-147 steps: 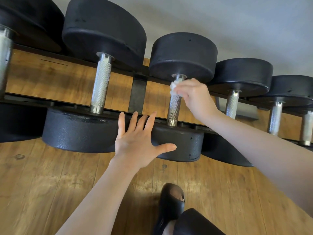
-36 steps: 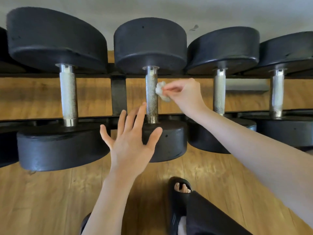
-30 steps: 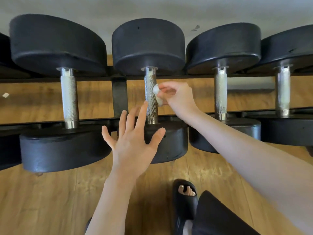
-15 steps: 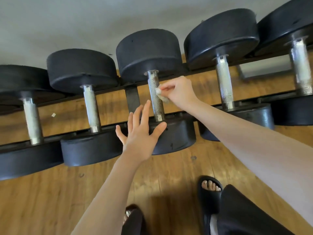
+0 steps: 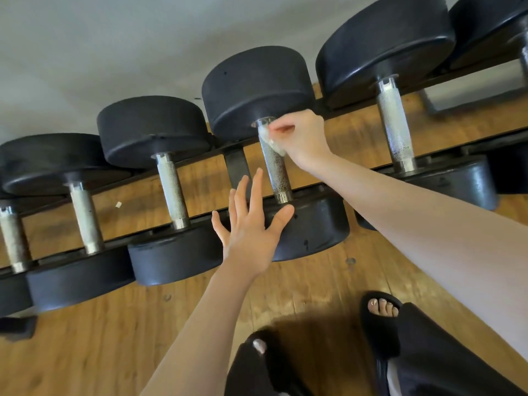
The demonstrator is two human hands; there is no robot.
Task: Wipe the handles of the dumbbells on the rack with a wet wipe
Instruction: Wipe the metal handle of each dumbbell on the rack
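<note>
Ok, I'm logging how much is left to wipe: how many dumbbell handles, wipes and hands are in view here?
Dumbbell handles: 6 (the rightmost is cut off by the frame edge)
Wet wipe: 1
Hands: 2, the left hand and the right hand
Total: 9

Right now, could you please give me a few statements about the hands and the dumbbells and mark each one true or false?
1. The right hand pinches a wet wipe against a dumbbell handle. True.
2. The wipe sits at the handle's near end. False: it is at the far end, by the far weight head.
3. The left hand grips a handle. False: its fingers are spread and hold nothing.
4. The dumbbells lie on a rack above a wooden floor. True.
</note>
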